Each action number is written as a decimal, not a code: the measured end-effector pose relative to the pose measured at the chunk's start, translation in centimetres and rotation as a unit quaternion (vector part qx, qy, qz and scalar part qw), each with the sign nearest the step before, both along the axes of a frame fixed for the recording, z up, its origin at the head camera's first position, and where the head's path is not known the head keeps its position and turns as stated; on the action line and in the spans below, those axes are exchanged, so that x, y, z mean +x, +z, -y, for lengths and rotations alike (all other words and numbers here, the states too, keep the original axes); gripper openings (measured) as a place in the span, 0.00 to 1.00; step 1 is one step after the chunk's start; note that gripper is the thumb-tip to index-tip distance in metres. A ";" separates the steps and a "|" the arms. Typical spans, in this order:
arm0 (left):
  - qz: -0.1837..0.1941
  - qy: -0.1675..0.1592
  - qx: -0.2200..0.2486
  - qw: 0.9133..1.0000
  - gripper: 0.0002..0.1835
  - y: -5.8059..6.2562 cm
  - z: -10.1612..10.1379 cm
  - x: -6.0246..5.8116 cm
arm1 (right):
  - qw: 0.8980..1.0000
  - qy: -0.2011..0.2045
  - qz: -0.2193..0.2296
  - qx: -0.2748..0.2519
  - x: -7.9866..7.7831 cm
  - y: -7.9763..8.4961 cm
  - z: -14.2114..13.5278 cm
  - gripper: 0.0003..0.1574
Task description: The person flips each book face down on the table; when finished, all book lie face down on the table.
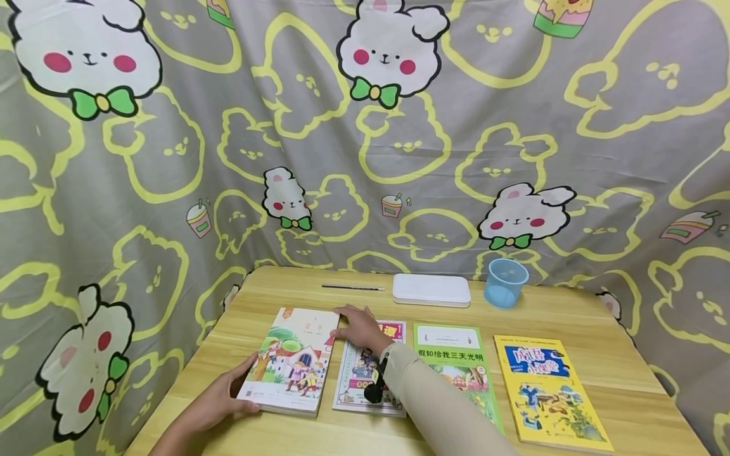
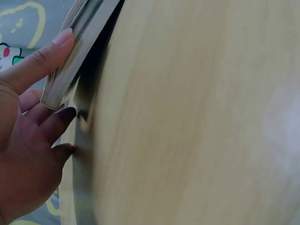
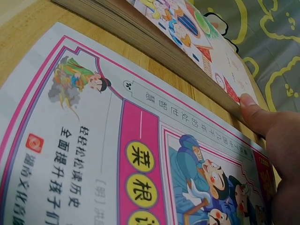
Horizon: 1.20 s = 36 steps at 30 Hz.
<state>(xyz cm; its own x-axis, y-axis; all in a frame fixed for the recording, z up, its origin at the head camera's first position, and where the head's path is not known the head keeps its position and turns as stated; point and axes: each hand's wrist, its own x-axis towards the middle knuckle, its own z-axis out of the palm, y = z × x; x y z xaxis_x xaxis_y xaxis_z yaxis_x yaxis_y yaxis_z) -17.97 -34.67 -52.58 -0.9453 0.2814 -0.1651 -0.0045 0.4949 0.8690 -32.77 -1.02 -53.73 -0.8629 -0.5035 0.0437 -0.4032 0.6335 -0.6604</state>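
A thick white-covered book (image 1: 293, 364) with a picture of children and a house lies at the left of the table. My left hand (image 1: 219, 398) grips its lower left corner. In the left wrist view the thumb lies along the book's page edges (image 2: 77, 63), with the fingers curled on its other side and a dark gap between book and table. My right hand (image 1: 363, 329) holds the upper right corner; its thumb (image 3: 251, 110) presses the side edge in the right wrist view. The right forearm reaches over a pink-bordered book (image 1: 349, 380) and a green book (image 1: 476, 380).
A yellow book (image 1: 547, 392) lies at the right. Along the back of the wooden table (image 1: 274, 285) are a thin dark pen or brush (image 1: 352, 287), a white flat case (image 1: 431, 290) and a blue translucent cup (image 1: 505, 284). A patterned curtain (image 1: 319, 145) hangs behind.
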 end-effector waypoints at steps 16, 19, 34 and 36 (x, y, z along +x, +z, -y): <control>-0.002 0.038 0.036 0.999 0.62 0.9 -1.1 0.8 | 1.000 0.002 0.000 -0.006 -0.1 -0.2 -0.1 0.39; -0.007 0.055 0.044 0.998 0.60 1.2 -1.5 1.0 | 1.000 0.003 0.002 -0.004 -0.2 -0.2 -0.1 0.40; -0.034 0.085 0.136 0.986 0.55 1.7 -2.7 1.4 | 0.998 0.038 0.007 0.052 -1.1 0.8 -0.1 0.40; -0.042 0.083 0.147 0.985 0.55 1.6 -2.9 1.4 | 0.997 0.045 0.008 0.059 -1.0 1.2 -0.1 0.40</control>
